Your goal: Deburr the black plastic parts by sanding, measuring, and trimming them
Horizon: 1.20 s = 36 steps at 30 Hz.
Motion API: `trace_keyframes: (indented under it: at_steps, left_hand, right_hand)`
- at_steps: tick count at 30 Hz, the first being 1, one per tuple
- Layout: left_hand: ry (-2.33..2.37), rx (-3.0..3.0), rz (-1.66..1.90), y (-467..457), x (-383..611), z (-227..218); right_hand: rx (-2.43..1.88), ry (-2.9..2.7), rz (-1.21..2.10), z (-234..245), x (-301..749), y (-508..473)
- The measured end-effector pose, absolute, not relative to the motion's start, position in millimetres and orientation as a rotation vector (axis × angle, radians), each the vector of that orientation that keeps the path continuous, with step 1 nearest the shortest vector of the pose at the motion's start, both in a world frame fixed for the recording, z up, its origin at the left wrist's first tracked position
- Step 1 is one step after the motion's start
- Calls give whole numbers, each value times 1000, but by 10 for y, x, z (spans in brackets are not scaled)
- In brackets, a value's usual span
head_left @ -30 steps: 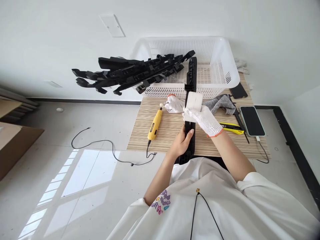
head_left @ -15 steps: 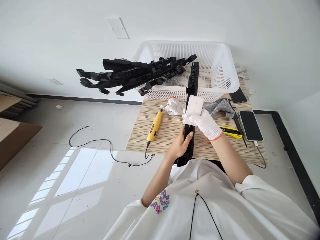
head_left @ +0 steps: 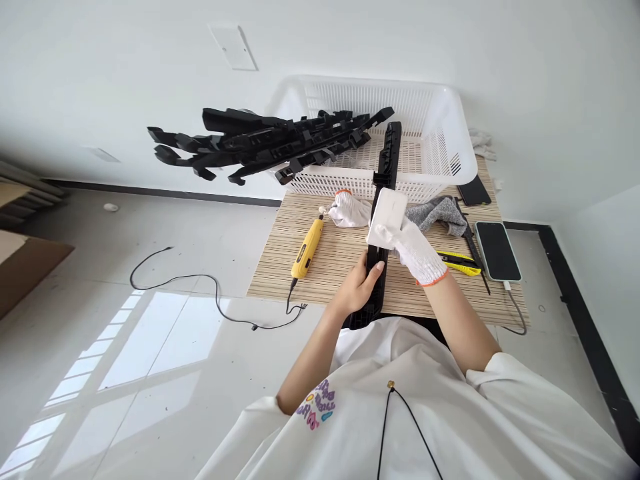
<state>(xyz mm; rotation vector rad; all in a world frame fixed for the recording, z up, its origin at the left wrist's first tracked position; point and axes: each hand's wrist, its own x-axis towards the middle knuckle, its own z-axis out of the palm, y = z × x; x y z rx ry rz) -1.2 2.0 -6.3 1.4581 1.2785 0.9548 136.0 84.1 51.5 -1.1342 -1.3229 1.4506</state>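
Held over worktop (head_left: pixel 280 260): long black strip (head_left: pixel 379 256), near end clasped in closed fingers of left hand (head_left: pixel 359 287) (ungloved). Set against strip: white block (head_left: pixel 390 208), gripped in gloved right hand (head_left: pixel 407 245), thumb over face, other fingers mostly hidden.

A plugged-in phone (head_left: pixel 498 251) and grey cloth (head_left: pixel 440 212) lie on the bench (head_left: pixel 273 267); a box (head_left: pixel 30 273) sits on the floor (head_left: pixel 130 230).
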Motion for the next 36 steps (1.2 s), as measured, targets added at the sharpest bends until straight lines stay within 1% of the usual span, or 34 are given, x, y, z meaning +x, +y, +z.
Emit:
trace_keyframes:
  at_steps: [2, 7, 11, 15, 22, 24, 29, 32, 36]
  left_hand:
    - [1277, 1463, 960, 20, -10, -66]
    - [1276, 1474, 947, 23, -8, -67]
    - [1275, 1473, 951, 23, -15, -59]
    - [1269, 1477, 955, 21, -21, -53]
    - [1278, 1481, 946, 26, -8, -75]
    - [1282, 1486, 962, 24, 2, -82]
    - [1309, 1517, 995, 9, 26, -79]
    - [1337, 1534, 986, 4, 38, -73]
    - [1339, 1547, 984, 7, 49, -71]
  right_hand:
    - [-1152, -1276, 1443, 526, 1413, 803]
    - [-1160, -1030, 1562, 556, 1516, 779]
    - [-1207, -961, 1475, 577, 1630, 797]
    - [-1218, -986, 1316, 657, 1733, 714]
    - [-1144, -1215, 1339, 781, 1459, 703]
    - [-1167, -1346, 1220, 772, 1381, 758]
    - [-1439, -1579, 806, 875, 1293, 732]
    - [-1557, -1643, 680, 1030, 1248, 627]
    - [-1674, -1666, 610, 1160, 1201, 548]
